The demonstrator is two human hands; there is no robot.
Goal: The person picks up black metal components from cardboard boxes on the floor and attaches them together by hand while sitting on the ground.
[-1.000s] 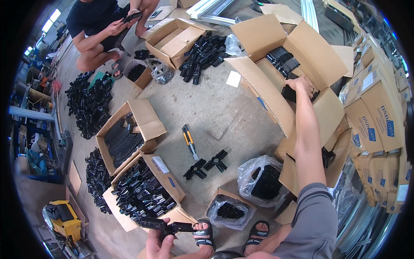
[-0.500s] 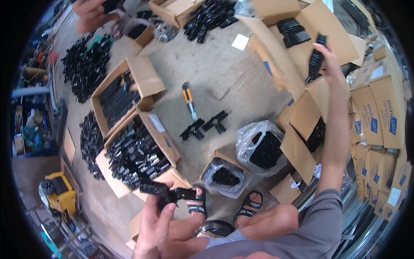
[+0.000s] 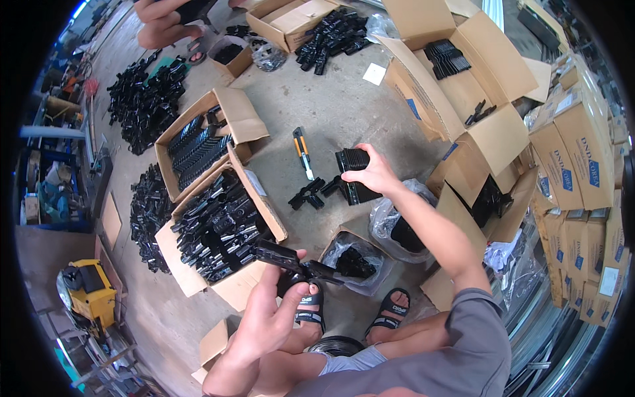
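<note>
Item, your left hand (image 3: 268, 324): closed around a black hinged plastic part (image 3: 291, 259), held low over your sandalled feet (image 3: 350, 311), just beside the near open carton of black parts (image 3: 218, 231). Item, your right hand (image 3: 376, 175): fingers clamped on a stack of flat black pieces (image 3: 354, 175), lifted above the concrete floor (image 3: 344, 112) and close to a few loose black pieces (image 3: 314, 193). Handling note, by judgement: keep the stack square between thumb and fingers so the thin pieces do not fan out, and keep the hinged part level in the left hand while you bring the two together. Item, orange-handled pliers (image 3: 303, 152): lying on the floor just beyond the loose pieces. Item, clear bags of black parts (image 3: 354, 261): in front of your feet and to the right. Item, second carton (image 3: 198, 142): behind the first, also filled. Item, heap of black parts (image 3: 142, 99): on the floor at far left. Item, tall open cartons (image 3: 463, 73): stacked at right. Item, another person's hands (image 3: 169, 20): at the top edge. Item, yellow machine (image 3: 89, 291): at lower left
</note>
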